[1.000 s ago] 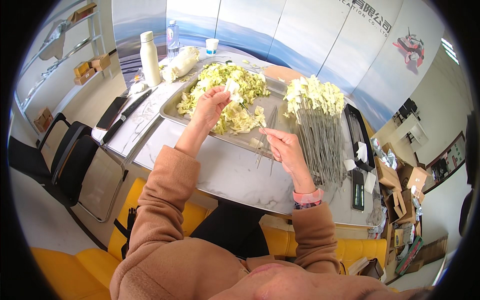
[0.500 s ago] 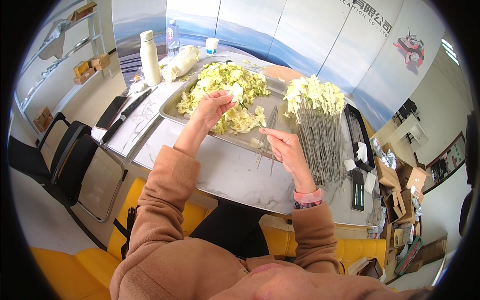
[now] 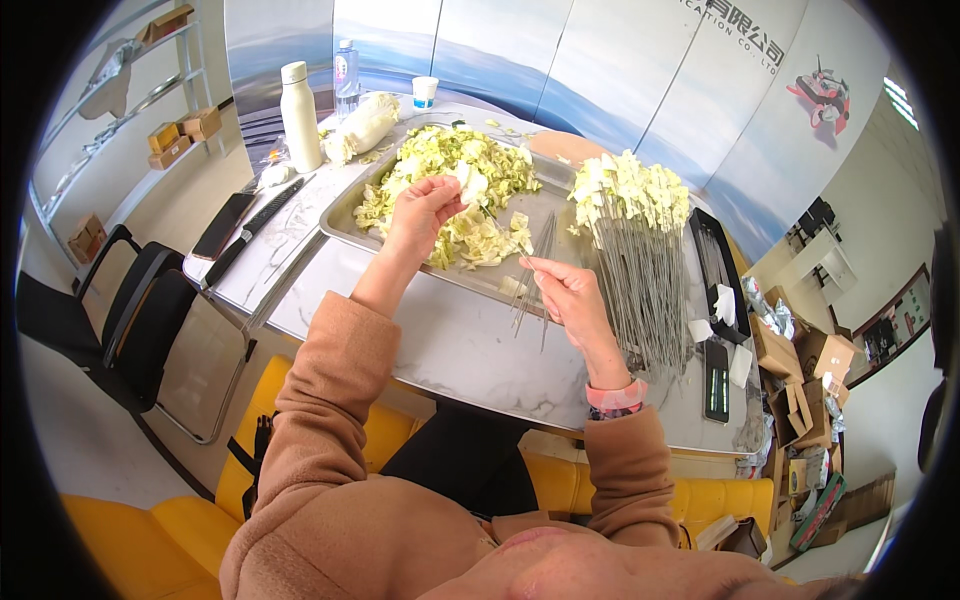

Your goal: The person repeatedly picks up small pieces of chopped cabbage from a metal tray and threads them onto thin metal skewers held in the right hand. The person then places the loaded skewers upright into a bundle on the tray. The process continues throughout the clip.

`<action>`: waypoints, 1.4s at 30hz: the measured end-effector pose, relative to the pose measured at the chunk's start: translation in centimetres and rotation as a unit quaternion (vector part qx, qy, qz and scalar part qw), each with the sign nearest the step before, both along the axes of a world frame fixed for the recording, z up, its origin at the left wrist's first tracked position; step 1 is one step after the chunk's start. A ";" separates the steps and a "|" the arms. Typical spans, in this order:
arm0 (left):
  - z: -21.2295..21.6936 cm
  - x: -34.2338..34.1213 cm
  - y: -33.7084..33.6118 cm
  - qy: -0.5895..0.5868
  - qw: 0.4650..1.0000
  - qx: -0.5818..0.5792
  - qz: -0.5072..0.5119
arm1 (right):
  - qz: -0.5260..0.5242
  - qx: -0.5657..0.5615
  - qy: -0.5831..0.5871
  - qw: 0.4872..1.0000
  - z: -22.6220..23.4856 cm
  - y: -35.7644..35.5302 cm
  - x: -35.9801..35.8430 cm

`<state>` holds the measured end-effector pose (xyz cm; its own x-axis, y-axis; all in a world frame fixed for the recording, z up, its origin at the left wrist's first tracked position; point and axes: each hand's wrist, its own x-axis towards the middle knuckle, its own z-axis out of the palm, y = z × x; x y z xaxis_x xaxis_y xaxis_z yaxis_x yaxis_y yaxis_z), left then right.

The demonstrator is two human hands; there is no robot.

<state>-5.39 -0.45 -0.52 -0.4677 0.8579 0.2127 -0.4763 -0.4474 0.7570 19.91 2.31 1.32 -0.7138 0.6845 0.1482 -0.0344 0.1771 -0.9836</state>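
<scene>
1. Over the metal tray (image 3: 551, 203) is where both my hands are busy: a bit of pale leaf (image 3: 472, 185) in one, a thin skewer (image 3: 492, 215) in the other, slanting across the tray's near half.
2. Step I'm on, by the look of it: getting leaf onto the skewer. The stick's far end is right at the leaf, but I honestly can't tell if it's gone through.
3. What the next move calls for, imo: steady stick, leaf lined up with the end, gentle push. Leaf looks soft, so forcing it might rip it, and my fingertips are pretty close to that end.
4. Left hand (image 3: 425, 208): above the tray's left half, thumb and fingertips pinching the leaf bit. Forearm reaches in over the tray's near rim.
5. Right hand (image 3: 570, 292): by the tray's near right corner, thumb and forefinger pinching the skewer's near end, other fingers curled under. Forearm comes up from the tray's near side, tilted inward.
6. Other stuff: the leaf pile (image 3: 415, 160) fills the tray's left and back, a few loose skewers (image 3: 545, 240) poke over its near rim, and the loaded bunch (image 3: 640, 270) is at its right end, leafy ends away from me, bare stems running down the tabletop (image 3: 470, 360).
</scene>
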 end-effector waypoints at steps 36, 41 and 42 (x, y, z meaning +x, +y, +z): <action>0.6 -0.8 -0.4 -0.077 0.994 -0.039 -0.066 | -0.007 0.104 -0.016 0.994 -0.4 0.0 0.0; 0.8 -0.6 -0.7 -0.044 0.991 -0.051 -0.114 | -0.011 0.109 -0.015 0.994 -0.8 0.4 0.0; 0.8 -0.7 -0.8 -0.036 0.992 -0.051 -0.114 | -0.012 0.108 -0.015 0.994 -0.8 0.4 0.0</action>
<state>-6.13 -1.20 0.26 -0.2707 0.9582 0.0923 -0.6102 -0.2450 0.7534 19.89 2.67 0.50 -0.7041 0.6559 0.2721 0.0012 0.3843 -0.9232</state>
